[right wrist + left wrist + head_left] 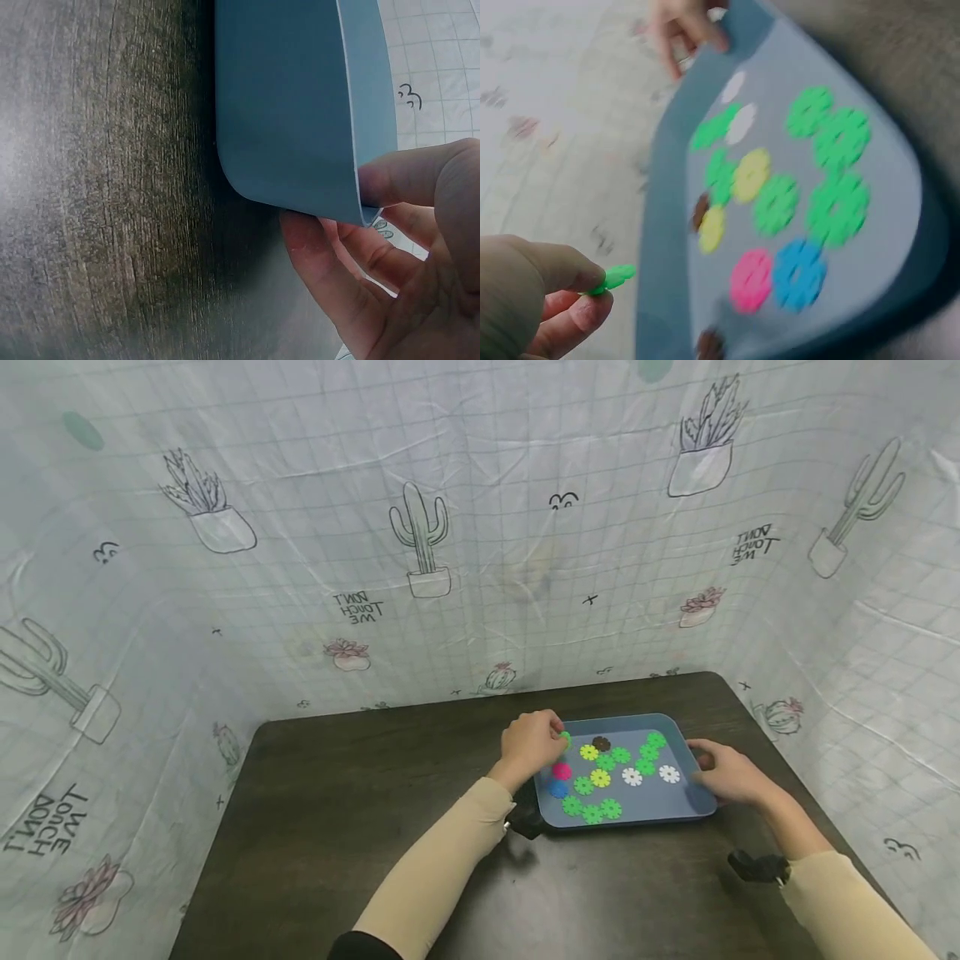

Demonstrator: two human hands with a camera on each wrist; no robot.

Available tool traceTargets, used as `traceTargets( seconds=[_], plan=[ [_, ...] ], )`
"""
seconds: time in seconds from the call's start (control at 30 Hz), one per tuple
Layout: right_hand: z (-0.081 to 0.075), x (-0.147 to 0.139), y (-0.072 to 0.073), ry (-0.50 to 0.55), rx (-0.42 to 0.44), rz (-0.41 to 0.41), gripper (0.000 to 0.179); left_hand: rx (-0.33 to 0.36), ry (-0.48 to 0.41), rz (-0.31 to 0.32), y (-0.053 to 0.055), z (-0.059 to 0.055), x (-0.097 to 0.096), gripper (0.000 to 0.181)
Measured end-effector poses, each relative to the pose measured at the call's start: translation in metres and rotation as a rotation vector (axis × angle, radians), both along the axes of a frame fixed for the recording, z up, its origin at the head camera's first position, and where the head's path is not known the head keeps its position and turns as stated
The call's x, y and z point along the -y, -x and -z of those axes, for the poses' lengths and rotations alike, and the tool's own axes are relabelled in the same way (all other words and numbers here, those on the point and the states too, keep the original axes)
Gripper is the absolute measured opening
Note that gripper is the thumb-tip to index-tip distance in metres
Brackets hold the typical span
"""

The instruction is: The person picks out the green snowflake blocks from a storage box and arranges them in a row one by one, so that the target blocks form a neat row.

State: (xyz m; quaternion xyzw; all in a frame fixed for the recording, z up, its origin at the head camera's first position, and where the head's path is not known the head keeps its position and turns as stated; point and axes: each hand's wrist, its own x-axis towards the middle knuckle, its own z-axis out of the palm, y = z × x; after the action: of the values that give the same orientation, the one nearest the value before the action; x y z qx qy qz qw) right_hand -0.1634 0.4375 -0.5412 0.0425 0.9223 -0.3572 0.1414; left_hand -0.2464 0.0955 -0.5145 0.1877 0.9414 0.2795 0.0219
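Note:
A blue-grey tray (645, 806) sits on the right part of the dark table, with several flat notched plastic discs lying in it. Between thumb and finger, my left hand (529, 743) pinches a green disc (617, 277) above the tray's left side. My right hand (731, 772) grips the right end of the tray, the thumb inside the rim and fingers outside, as the right wrist view shows. Near the left hand lie a pink disc (562, 771) and a blue disc (558, 789). Green, yellow, white and brown discs (602, 743) are spread over the tray floor.
The dark wooden table (337, 827) stretches away to the left of the tray. A pale curtain (480, 527) printed with cacti hangs behind the table and along both sides. A dark wrist mount (757, 866) is strapped near each hand.

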Motion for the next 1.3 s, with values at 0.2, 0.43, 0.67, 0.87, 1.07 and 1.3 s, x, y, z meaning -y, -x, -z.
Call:
traceTargets(
  seconds=[0.2, 0.43, 0.67, 0.87, 1.07, 1.3],
  plan=[
    [0.001, -0.003, -0.001, 0.000, 0.006, -0.009, 0.070, 0.018, -0.084, -0.097, 0.015, -0.006, 0.042, 0.011],
    [-0.001, -0.003, -0.003, -0.001, 0.004, -0.004, 0.070, 0.113, -0.108, -0.208, 0.025, 0.010, 0.070, 0.011],
    [-0.002, 0.004, -0.002, 0.009, -0.003, -0.016, 0.068, 0.159, -0.080, -0.253, 0.024, 0.027, 0.082, 0.010],
    [-0.003, 0.009, 0.000, 0.004, 0.004, -0.027, 0.068, 0.162, -0.078, -0.266, 0.023, 0.035, 0.088, 0.009],
    [0.000, 0.011, 0.002, 0.010, 0.001, -0.035, 0.068, 0.152, -0.044, -0.277, 0.025, 0.045, 0.092, 0.008],
    [0.001, 0.010, 0.002, 0.016, -0.011, -0.040, 0.068, 0.137, 0.008, -0.287, 0.028, 0.052, 0.094, 0.009]
  ],
)
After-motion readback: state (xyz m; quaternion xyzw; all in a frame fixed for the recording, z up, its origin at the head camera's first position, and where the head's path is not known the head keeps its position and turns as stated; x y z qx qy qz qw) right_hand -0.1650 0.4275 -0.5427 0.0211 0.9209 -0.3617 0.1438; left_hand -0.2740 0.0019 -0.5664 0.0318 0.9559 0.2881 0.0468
